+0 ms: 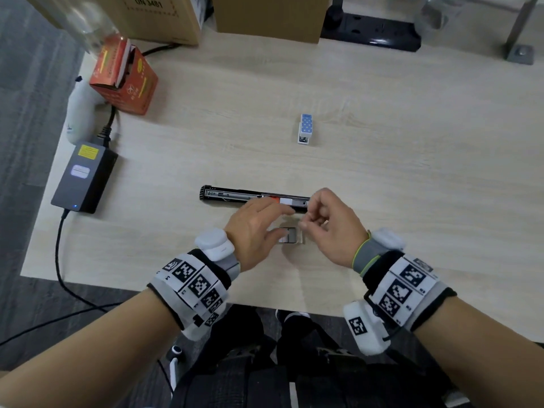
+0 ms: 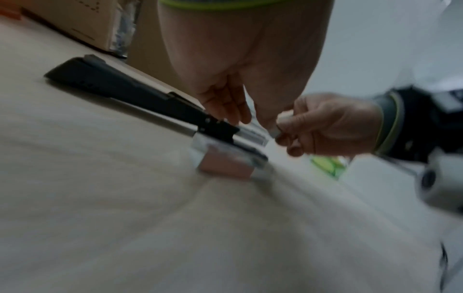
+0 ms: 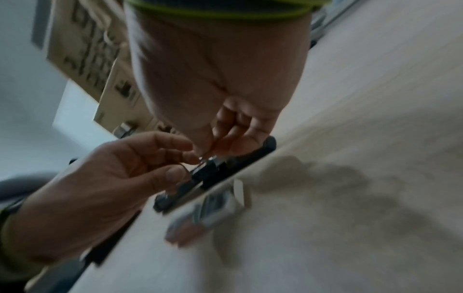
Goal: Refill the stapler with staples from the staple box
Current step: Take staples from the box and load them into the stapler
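Observation:
A long black stapler (image 1: pixel 235 195) (image 2: pixel 120 87) (image 3: pixel 240 160) lies opened flat across the table, its metal channel facing up. Just in front of it sits the small open staple box (image 1: pixel 290 242) (image 2: pixel 225 166) (image 3: pixel 208 210) with staples inside. My left hand (image 1: pixel 284 219) (image 2: pixel 245 121) (image 3: pixel 183 164) holds the right part of the stapler, fingers on top and thumb at the near side. My right hand (image 1: pixel 304 223) (image 2: pixel 280 128) (image 3: pixel 205 154) pinches a thin strip of staples (image 3: pixel 204 158) between thumb and forefinger, right at the channel's end. Both wrist views are blurred.
A small blue dotted stapler (image 1: pixel 306 128) stands farther back. On the left edge are a grey power adapter (image 1: pixel 84 178) with its cable and an orange carton (image 1: pixel 123 75). Cardboard boxes (image 1: pixel 265 16) and a black power strip (image 1: pixel 371 32) line the back.

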Demonstrator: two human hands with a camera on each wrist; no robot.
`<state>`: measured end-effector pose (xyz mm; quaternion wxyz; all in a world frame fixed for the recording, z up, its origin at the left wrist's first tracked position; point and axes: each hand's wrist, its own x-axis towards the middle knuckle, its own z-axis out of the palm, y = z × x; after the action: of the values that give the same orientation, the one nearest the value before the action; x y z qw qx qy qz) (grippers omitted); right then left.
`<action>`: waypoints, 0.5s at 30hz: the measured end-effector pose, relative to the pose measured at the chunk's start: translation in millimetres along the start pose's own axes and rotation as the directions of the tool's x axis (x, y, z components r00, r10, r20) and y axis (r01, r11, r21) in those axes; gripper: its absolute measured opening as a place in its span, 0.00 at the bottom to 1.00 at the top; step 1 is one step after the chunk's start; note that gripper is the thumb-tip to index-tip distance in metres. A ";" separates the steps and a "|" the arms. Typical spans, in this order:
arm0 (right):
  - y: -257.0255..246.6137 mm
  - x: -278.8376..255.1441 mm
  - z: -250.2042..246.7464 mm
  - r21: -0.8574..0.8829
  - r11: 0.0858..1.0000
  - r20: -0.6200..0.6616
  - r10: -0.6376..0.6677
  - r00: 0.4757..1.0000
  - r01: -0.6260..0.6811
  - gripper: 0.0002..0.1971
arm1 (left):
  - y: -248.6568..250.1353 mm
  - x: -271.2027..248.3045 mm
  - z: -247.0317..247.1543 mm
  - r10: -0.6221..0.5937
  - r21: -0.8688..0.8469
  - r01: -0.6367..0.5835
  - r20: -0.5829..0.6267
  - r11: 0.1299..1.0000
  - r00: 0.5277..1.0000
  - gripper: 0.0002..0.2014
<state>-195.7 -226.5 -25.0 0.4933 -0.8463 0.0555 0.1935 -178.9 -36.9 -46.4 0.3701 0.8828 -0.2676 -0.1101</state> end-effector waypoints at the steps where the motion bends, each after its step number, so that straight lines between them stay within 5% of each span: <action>1: -2.9 3.2 -3.1 0.058 0.998 0.023 0.004 1.000 -0.005 0.16 | 5.3 4.4 -2.3 -0.031 -0.099 0.028 -0.031 0.995 0.999 0.14; 5: -11.4 9.5 -14.2 0.246 0.967 0.117 0.031 0.993 -0.059 0.15 | 21.2 21.9 -7.8 -0.297 -0.520 0.294 0.079 0.802 0.952 0.06; 9: -9.5 9.2 -19.3 0.342 0.936 0.125 0.046 0.991 -0.086 0.12 | 25.4 26.2 -8.4 -0.408 -0.650 0.413 0.170 0.637 0.897 0.02; 15: -5.7 4.2 -6.0 0.024 0.998 -0.159 -0.054 0.986 0.058 0.10 | 29.5 34.2 -5.7 -0.613 -0.781 0.507 0.209 0.364 0.762 0.05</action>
<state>-188.5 -228.3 -19.3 0.5046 -0.8530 0.0736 0.1109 -159.7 -69.6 -21.2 0.6805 0.6581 0.1510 -0.2848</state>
